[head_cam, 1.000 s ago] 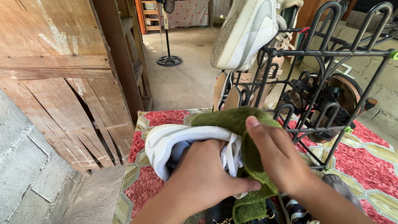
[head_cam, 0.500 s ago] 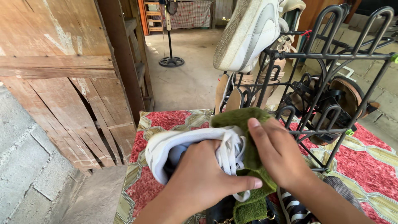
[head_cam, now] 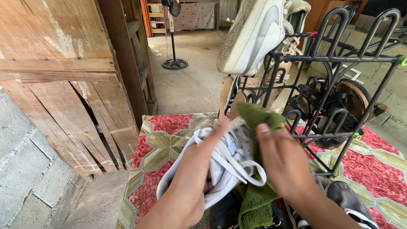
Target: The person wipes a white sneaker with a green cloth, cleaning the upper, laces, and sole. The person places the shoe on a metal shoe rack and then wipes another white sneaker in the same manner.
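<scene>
Holding a white sneaker (head_cam: 220, 165) from inside, the left hand (head_cam: 190, 178) is closed on the shoe above a red patterned mat (head_cam: 161, 140), fingers pushed into the opening, laces hanging loose. The right hand (head_cam: 284, 163) presses a green cloth (head_cam: 256, 116) flat against the sneaker's side, fingers together and extended. Just beyond stands a black metal shoe rack (head_cam: 335, 59) carrying another white shoe (head_cam: 254, 34), sole outward, and brown sandals (head_cam: 352, 99). A wooden wall (head_cam: 55, 63) rises at left.
</scene>
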